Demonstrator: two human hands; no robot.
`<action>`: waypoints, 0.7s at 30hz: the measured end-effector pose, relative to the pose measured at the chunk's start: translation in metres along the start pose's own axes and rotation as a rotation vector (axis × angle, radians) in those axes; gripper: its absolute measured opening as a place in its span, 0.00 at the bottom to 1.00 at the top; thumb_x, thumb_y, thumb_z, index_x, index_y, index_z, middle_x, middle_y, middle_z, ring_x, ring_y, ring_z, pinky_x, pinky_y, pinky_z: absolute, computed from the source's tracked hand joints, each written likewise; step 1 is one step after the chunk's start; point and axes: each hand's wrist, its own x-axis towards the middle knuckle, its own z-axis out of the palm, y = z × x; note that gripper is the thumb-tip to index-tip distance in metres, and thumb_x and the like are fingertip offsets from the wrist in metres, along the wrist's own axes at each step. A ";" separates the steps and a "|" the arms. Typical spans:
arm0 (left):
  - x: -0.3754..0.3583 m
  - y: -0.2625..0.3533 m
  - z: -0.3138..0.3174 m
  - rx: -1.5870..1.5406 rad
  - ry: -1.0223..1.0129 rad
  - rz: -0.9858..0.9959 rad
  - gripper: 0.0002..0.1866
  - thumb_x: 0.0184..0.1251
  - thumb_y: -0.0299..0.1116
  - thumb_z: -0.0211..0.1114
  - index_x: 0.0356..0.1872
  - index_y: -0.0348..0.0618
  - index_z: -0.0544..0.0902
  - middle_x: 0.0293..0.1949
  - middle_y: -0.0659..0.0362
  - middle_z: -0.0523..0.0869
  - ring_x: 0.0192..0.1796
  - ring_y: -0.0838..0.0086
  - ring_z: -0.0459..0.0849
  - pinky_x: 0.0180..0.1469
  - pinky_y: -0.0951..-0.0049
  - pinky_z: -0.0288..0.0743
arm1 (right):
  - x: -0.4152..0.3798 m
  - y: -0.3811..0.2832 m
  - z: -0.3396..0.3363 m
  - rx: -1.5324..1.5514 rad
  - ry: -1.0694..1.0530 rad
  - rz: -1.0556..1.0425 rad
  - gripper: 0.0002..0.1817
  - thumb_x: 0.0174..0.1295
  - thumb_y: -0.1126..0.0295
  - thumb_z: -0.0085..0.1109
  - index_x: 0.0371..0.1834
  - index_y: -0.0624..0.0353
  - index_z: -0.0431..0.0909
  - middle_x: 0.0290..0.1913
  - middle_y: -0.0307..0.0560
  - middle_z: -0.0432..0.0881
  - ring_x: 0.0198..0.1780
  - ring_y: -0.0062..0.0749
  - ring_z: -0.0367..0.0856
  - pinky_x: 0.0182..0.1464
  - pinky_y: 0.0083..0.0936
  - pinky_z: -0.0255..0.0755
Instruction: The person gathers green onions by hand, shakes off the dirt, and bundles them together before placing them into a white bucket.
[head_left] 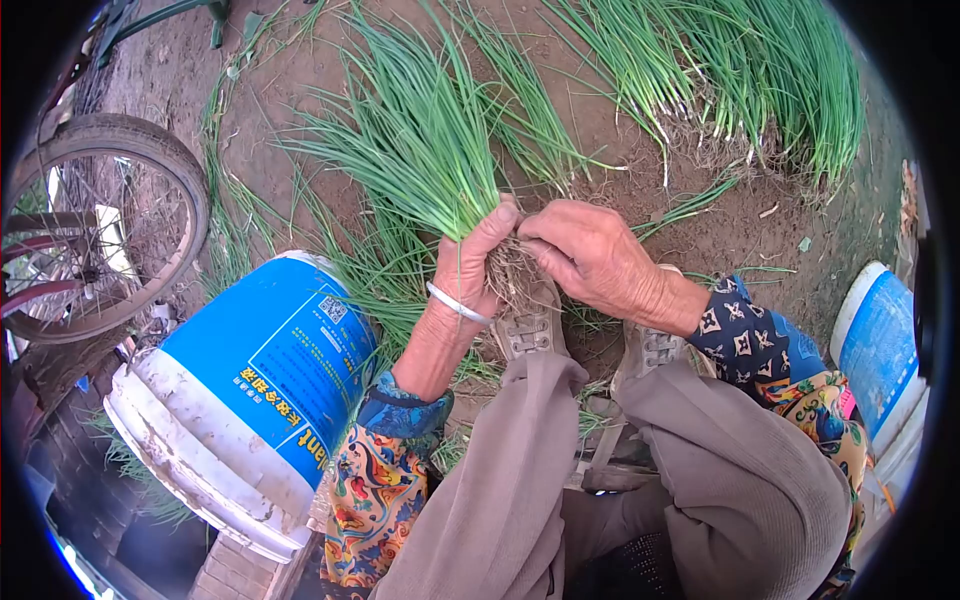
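Note:
My left hand (468,270), with a pale bangle at its wrist, is closed around a thick bunch of spring onions (425,150). The green leaves fan out up and to the left, while the brown tangled roots (515,272) hang below the thumb. Close against the root end, my right hand (595,255) has its fingers pinched together. What those fingertips hold, if anything, is hidden. Just beyond the hands, a smaller loose bundle of spring onions (540,135) lies on the soil.
A large pile of spring onions (740,70) covers the ground at upper right. On the left lies a blue and white bucket (290,350), below a bicycle wheel (180,160). Another blue bucket (880,340) stands at right. Loose leaves (385,265) are scattered around my shoes (530,325).

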 end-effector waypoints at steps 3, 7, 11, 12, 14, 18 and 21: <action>0.001 0.012 -0.007 0.029 0.023 0.092 0.11 0.63 0.31 0.66 0.44 0.42 0.77 0.38 0.60 0.83 0.41 0.72 0.83 0.44 0.69 0.79 | 0.005 0.014 -0.009 -0.135 0.158 0.086 0.10 0.55 0.78 0.57 0.41 0.62 0.73 0.34 0.52 0.74 0.37 0.49 0.77 0.39 0.39 0.73; -0.001 0.039 -0.009 -0.009 0.032 0.218 0.09 0.64 0.30 0.65 0.44 0.45 0.77 0.38 0.60 0.84 0.43 0.69 0.83 0.46 0.67 0.79 | 0.010 0.056 -0.030 -0.463 0.211 0.274 0.13 0.58 0.71 0.57 0.45 0.61 0.71 0.37 0.53 0.76 0.40 0.50 0.78 0.43 0.41 0.73; -0.005 0.059 -0.008 -0.029 0.044 0.293 0.08 0.64 0.29 0.65 0.43 0.44 0.78 0.37 0.59 0.85 0.42 0.69 0.83 0.46 0.67 0.80 | 0.010 0.058 -0.031 -0.434 0.047 0.395 0.16 0.58 0.65 0.60 0.43 0.62 0.71 0.37 0.56 0.78 0.41 0.50 0.79 0.43 0.41 0.74; -0.005 0.062 -0.006 -0.055 0.058 0.317 0.09 0.63 0.28 0.65 0.42 0.43 0.78 0.36 0.57 0.85 0.40 0.68 0.84 0.44 0.67 0.81 | 0.012 0.054 -0.028 -0.443 0.030 0.409 0.16 0.58 0.65 0.60 0.43 0.62 0.70 0.36 0.56 0.78 0.41 0.50 0.79 0.43 0.41 0.74; -0.004 0.065 -0.006 -0.082 0.054 0.361 0.09 0.63 0.27 0.65 0.42 0.42 0.78 0.36 0.56 0.86 0.38 0.68 0.85 0.41 0.67 0.81 | 0.014 0.046 -0.022 -0.433 -0.033 0.495 0.15 0.58 0.67 0.59 0.44 0.62 0.70 0.39 0.57 0.77 0.44 0.50 0.79 0.45 0.41 0.74; -0.003 0.058 0.004 -0.108 0.036 0.267 0.09 0.64 0.28 0.65 0.43 0.42 0.77 0.37 0.55 0.85 0.38 0.67 0.85 0.41 0.66 0.82 | 0.015 0.035 0.006 -0.286 -0.158 0.262 0.17 0.57 0.70 0.56 0.49 0.62 0.70 0.46 0.57 0.75 0.48 0.50 0.77 0.48 0.41 0.74; 0.003 0.047 0.010 0.001 -0.006 0.165 0.08 0.67 0.30 0.62 0.44 0.46 0.77 0.40 0.59 0.83 0.44 0.68 0.82 0.47 0.65 0.80 | 0.011 0.024 0.021 -0.102 -0.282 0.015 0.17 0.56 0.73 0.54 0.50 0.62 0.73 0.45 0.55 0.74 0.49 0.51 0.76 0.50 0.42 0.73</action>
